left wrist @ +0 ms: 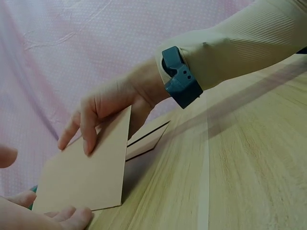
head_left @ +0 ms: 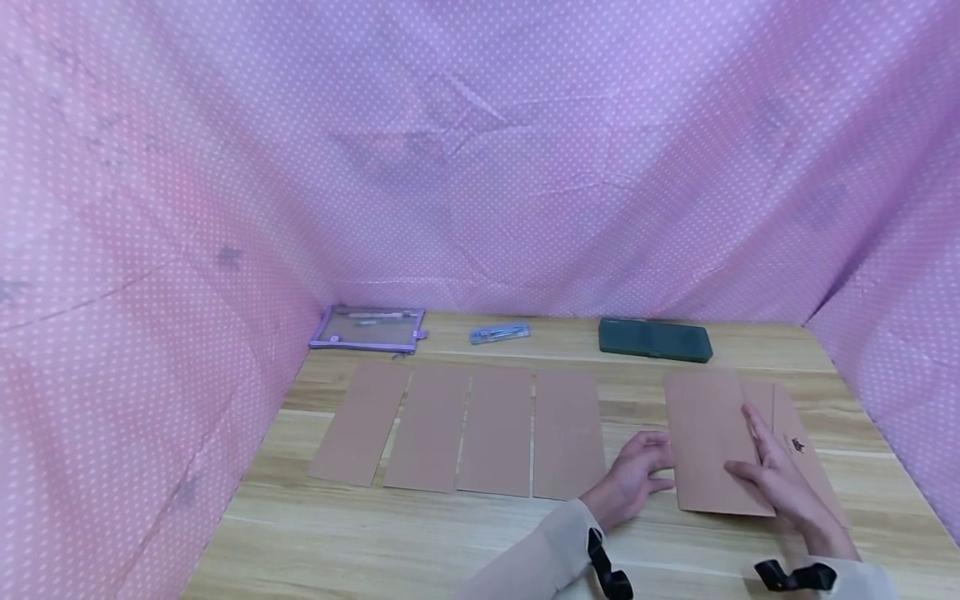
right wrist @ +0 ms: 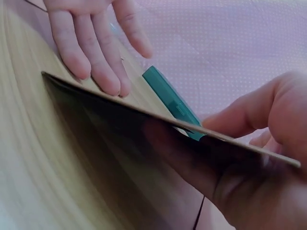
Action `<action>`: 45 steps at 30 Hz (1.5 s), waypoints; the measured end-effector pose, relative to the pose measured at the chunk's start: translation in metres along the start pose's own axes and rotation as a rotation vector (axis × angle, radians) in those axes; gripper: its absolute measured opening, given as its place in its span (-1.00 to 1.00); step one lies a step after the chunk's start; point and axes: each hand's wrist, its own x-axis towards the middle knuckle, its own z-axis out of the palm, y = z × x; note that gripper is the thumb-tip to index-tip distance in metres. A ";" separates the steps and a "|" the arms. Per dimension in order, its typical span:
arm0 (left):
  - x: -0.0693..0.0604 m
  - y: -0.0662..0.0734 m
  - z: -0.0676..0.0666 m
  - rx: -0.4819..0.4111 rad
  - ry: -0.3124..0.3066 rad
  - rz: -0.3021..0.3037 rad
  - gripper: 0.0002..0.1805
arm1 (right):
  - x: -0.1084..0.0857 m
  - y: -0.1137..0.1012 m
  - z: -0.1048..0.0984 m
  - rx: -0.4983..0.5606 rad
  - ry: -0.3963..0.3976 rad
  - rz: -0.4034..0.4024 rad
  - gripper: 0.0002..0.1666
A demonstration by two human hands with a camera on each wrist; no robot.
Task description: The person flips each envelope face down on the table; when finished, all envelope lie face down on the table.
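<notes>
Toward the right of the table my right hand (head_left: 780, 479) holds a thin brown card (head_left: 708, 446) near its right edge. In the right wrist view the card (right wrist: 115, 105) is seen edge-on, with fingers on both its faces. It is tilted, raised above the wood. Below and right of it lies another brown piece with a small dark crown print (head_left: 806, 454), partly covered by the hand. My left hand (head_left: 633, 477) is beside the card's left edge, fingers loosely extended. Its fingertips (left wrist: 79, 218) come close to the card; whether they touch is unclear.
Several brown cards (head_left: 495, 433) lie in a row across the table's left and middle. Along the back are a purple-edged mesh pouch (head_left: 367, 342) with pens, a small blue clear case (head_left: 500, 333) and a dark green case (head_left: 655, 340). Pink dotted cloth (head_left: 480, 183) encloses the table.
</notes>
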 end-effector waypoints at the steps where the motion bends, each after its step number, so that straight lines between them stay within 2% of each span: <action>1: 0.000 0.000 -0.001 0.000 0.007 0.004 -0.60 | 0.000 0.001 0.000 0.006 0.002 0.006 0.10; 9: 0.001 0.000 -0.005 0.025 0.083 0.050 -0.58 | 0.001 0.005 0.001 0.055 0.023 -0.002 0.07; 12: 0.001 0.000 -0.006 0.031 0.097 0.060 -0.55 | 0.001 0.004 0.001 0.177 0.014 -0.001 0.07; 17: -0.001 -0.001 -0.005 0.074 0.081 0.055 -0.53 | 0.004 0.001 0.002 0.371 -0.008 -0.030 0.10; 22: -0.004 -0.001 0.000 0.152 0.124 0.048 -0.47 | 0.009 -0.002 0.005 0.545 -0.050 -0.085 0.12; 26: -0.009 0.002 0.001 0.189 0.136 0.051 -0.42 | 0.010 -0.004 0.006 0.600 -0.070 -0.093 0.11; 33: -0.011 0.007 -0.006 0.228 0.126 0.082 -0.41 | 0.008 -0.007 0.010 0.684 -0.129 -0.156 0.16; 35: -0.010 0.009 -0.009 0.230 0.126 0.094 -0.41 | 0.007 -0.008 0.010 0.653 -0.129 -0.161 0.16; 37: -0.010 0.011 -0.012 0.234 0.134 0.103 -0.41 | 0.004 -0.010 0.009 0.568 -0.112 -0.145 0.16; 42: -0.009 0.014 -0.021 0.262 0.147 0.114 -0.40 | -0.006 -0.016 0.008 0.287 -0.073 -0.056 0.12; 45: -0.010 0.016 -0.025 0.273 0.156 0.114 -0.40 | -0.010 -0.017 0.010 0.240 -0.089 -0.064 0.10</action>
